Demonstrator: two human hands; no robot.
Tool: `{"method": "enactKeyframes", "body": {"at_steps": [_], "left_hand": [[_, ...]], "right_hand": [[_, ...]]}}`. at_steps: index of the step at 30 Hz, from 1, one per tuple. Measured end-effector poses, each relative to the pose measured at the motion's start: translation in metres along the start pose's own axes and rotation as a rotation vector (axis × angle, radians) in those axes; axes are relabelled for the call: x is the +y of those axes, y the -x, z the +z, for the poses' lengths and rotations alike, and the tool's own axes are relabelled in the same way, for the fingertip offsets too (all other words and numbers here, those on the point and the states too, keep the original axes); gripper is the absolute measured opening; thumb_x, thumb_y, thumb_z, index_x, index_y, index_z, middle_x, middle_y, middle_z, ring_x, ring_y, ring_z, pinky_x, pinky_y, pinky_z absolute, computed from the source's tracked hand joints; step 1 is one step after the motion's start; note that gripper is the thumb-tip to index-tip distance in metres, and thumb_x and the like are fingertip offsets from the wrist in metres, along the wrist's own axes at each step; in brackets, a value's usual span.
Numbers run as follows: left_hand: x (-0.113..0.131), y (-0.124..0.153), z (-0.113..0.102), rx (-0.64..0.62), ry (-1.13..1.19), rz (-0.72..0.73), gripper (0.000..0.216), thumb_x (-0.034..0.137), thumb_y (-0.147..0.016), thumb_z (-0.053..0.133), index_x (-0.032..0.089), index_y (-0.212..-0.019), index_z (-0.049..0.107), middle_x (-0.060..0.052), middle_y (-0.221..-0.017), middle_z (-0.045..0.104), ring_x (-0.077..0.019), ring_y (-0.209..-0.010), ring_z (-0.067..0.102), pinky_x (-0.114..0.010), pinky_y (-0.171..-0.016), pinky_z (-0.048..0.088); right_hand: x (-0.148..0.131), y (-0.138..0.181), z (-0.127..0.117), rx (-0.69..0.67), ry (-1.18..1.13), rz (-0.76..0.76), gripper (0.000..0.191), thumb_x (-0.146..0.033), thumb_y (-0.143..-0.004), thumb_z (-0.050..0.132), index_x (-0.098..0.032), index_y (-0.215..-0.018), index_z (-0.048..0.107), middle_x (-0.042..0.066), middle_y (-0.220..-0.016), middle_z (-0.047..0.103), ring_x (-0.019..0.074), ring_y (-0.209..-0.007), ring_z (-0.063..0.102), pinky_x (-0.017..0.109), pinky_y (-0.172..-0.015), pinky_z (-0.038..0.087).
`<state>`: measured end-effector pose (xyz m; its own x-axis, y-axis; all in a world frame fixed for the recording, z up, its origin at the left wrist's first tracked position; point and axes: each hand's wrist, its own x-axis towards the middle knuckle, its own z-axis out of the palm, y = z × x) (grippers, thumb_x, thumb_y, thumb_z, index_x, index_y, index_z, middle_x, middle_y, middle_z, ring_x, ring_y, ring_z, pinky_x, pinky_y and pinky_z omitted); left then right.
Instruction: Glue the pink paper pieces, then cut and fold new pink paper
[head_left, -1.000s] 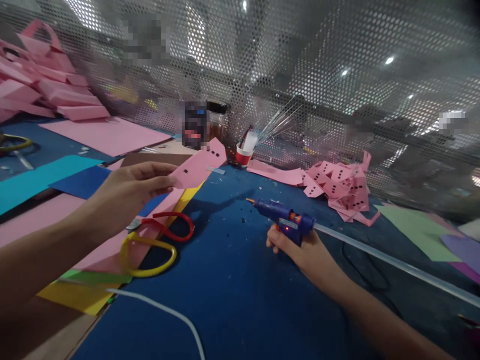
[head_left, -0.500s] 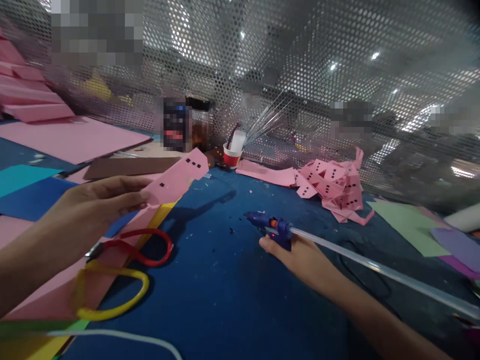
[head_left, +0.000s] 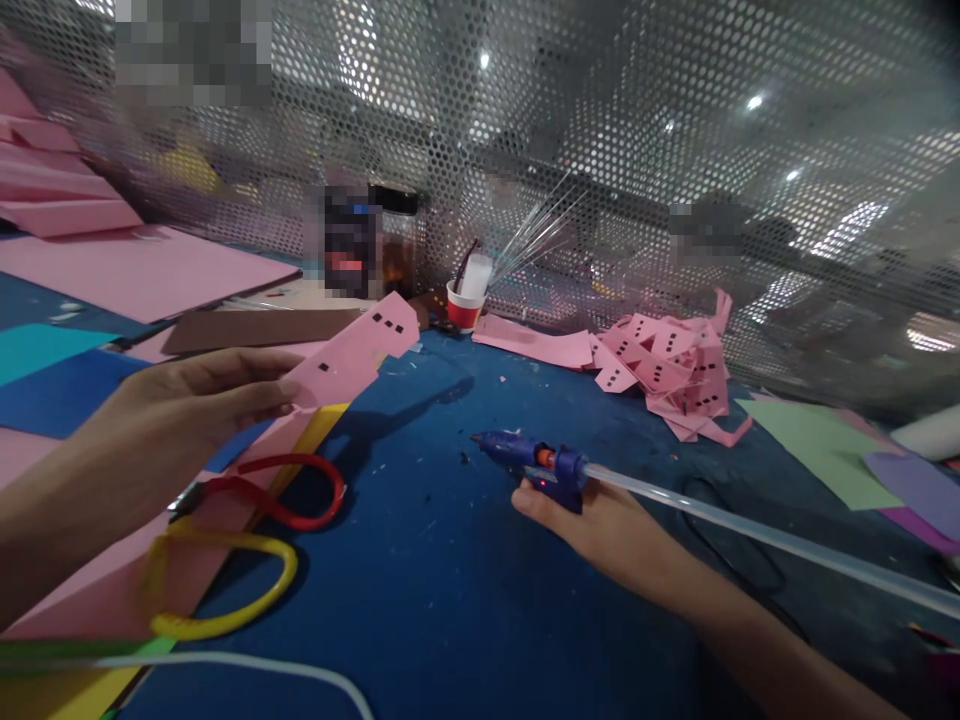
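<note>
1. Table [head_left: 420,610]: it spreads beneath the glue gun [head_left: 529,467].
2. Heap of pink pieces [head_left: 667,365]: beyond the glue gun, to its right.
3. Glue gun: our right hand [head_left: 604,530] wraps its grip; a steady wrist should serve us.
4. Scissors [head_left: 247,541]: left of the glue gun; we'd best avoid snagging their handles.
5. Pink strip [head_left: 349,357]: left of the glue gun, apart from it. Our left hand [head_left: 191,400] pinches one end, a sensible hold.
6. Nozzle [head_left: 475,438]: the glue gun's tip; we'd treat it as hot.
</note>
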<state>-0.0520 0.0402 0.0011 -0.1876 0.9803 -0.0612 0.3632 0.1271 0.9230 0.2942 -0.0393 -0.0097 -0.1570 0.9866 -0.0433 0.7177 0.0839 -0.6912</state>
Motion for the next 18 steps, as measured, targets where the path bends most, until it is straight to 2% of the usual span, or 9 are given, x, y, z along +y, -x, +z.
{"method": "enactKeyframes", "body": {"at_steps": [5, 8, 12, 18], "left_hand": [[0.001, 0.001, 0.0, -0.012, 0.044, 0.007, 0.046, 0.042, -0.071, 0.081, 0.03, -0.115, 0.072, 0.002, -0.113, 0.076, -0.0167, -0.1, 0.069, -0.017, -0.074, 0.054], [0.0, 0.0, -0.002, -0.04, 0.098, -0.005, 0.047, 0.043, -0.072, 0.081, 0.029, -0.116, 0.071, 0.003, -0.114, 0.075, -0.0149, -0.1, 0.068, -0.015, -0.074, 0.053], [-0.003, -0.002, -0.004, -0.037, 0.092, 0.001, 0.047, 0.045, -0.072, 0.081, 0.029, -0.115, 0.071, 0.002, -0.112, 0.076, -0.0149, -0.098, 0.067, -0.016, -0.072, 0.052], [-0.004, -0.003, -0.003, 0.0, 0.102, 0.031, 0.046, 0.047, -0.066, 0.083, 0.03, -0.108, 0.075, 0.002, -0.109, 0.076, -0.0149, -0.096, 0.069, -0.015, -0.071, 0.053]], "right_hand": [[-0.01, -0.007, 0.003, -0.036, -0.167, -0.018, 0.03, -0.049, -0.092, 0.06, -0.026, -0.106, 0.073, 0.003, -0.106, 0.075, 0.023, -0.103, 0.069, 0.041, -0.093, 0.053], [-0.015, -0.014, 0.006, -0.046, -0.207, -0.031, 0.028, -0.046, -0.092, 0.061, -0.026, -0.106, 0.073, 0.003, -0.108, 0.075, 0.0224, -0.105, 0.068, 0.041, -0.096, 0.052], [-0.018, -0.016, 0.007, -0.022, -0.124, -0.008, 0.033, -0.051, -0.089, 0.062, -0.024, -0.106, 0.071, 0.004, -0.099, 0.075, 0.0231, -0.094, 0.069, 0.04, -0.088, 0.054], [-0.017, -0.001, -0.009, -0.112, 0.003, 0.045, 0.042, -0.059, -0.09, 0.058, -0.028, -0.115, 0.07, 0.003, -0.101, 0.074, 0.0241, -0.095, 0.067, 0.041, -0.092, 0.051]]}}
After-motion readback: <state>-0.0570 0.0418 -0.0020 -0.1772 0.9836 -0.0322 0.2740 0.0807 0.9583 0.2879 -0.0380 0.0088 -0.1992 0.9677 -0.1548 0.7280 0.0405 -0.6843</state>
